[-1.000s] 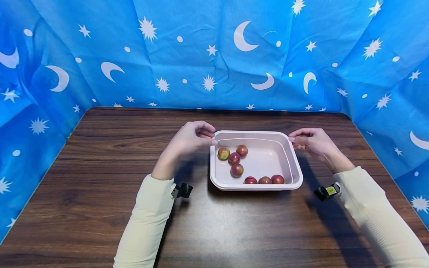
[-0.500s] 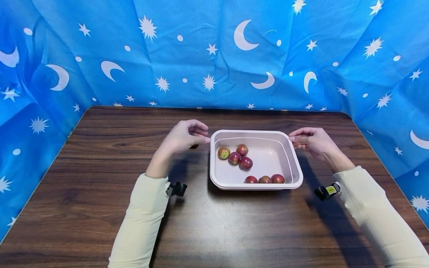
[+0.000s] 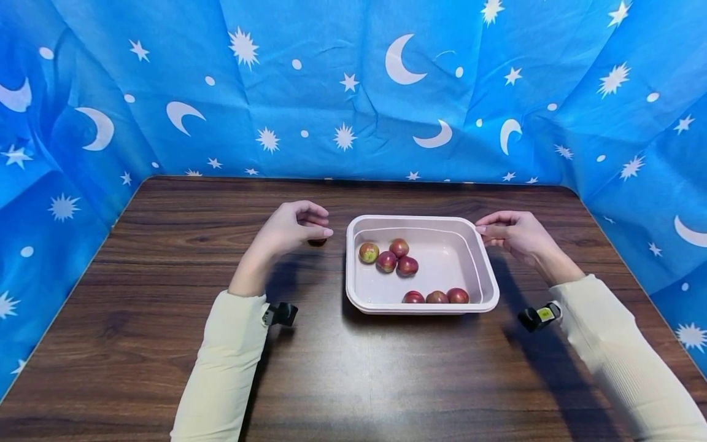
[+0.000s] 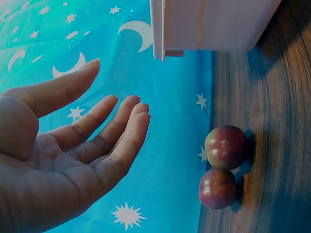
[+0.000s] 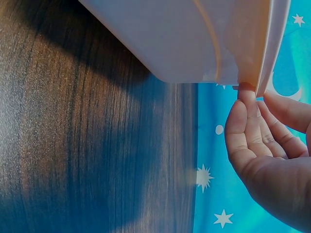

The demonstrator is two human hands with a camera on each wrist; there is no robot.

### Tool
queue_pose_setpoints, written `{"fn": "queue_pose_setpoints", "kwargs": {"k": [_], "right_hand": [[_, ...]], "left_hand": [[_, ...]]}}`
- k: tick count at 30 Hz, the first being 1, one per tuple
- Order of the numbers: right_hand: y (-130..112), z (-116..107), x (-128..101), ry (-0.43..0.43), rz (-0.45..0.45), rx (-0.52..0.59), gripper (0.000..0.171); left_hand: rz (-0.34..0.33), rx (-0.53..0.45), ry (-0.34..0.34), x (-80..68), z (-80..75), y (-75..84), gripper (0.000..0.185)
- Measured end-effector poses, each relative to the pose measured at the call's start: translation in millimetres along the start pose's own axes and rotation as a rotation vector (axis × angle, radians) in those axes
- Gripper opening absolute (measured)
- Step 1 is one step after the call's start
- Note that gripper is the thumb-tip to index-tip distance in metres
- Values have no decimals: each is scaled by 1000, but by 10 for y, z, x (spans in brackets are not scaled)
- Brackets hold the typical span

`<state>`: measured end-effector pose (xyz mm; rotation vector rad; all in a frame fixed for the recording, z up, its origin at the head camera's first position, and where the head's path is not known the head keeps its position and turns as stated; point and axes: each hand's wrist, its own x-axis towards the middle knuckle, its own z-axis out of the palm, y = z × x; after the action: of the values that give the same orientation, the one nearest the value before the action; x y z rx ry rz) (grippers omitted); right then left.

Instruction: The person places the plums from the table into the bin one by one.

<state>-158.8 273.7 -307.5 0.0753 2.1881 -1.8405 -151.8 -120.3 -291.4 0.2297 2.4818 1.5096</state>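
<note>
Left hand (image 3: 291, 228), fingers relaxed and empty, hovers left of the tray (image 3: 486, 279), just above two plums (image 4: 222, 166) lying on the table (image 3: 166, 288). Right hand (image 3: 510, 233) touches the tray's far right rim with its fingertips (image 5: 246, 104); whether it pinches the rim cannot be told. Six plums (image 3: 405, 266) lie in the tray, at the table's centre. Blue star cloth (image 3: 353, 86) behind.
</note>
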Motion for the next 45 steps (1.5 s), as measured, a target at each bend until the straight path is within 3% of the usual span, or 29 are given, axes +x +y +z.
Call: {"fn": "queue_pose_setpoints", "kwargs": {"k": [20, 26, 45], "right_hand": [[-16, -1, -16, 2, 11, -20, 7], [-3, -9, -9, 5, 25, -8, 11], [-5, -14, -17, -9, 11, -20, 12]], "left_hand": [[-82, 45, 46, 40, -186, -208, 40], [-121, 16, 41, 58, -274, -306, 39], [-147, -16, 93, 155, -371, -509, 42]]}}
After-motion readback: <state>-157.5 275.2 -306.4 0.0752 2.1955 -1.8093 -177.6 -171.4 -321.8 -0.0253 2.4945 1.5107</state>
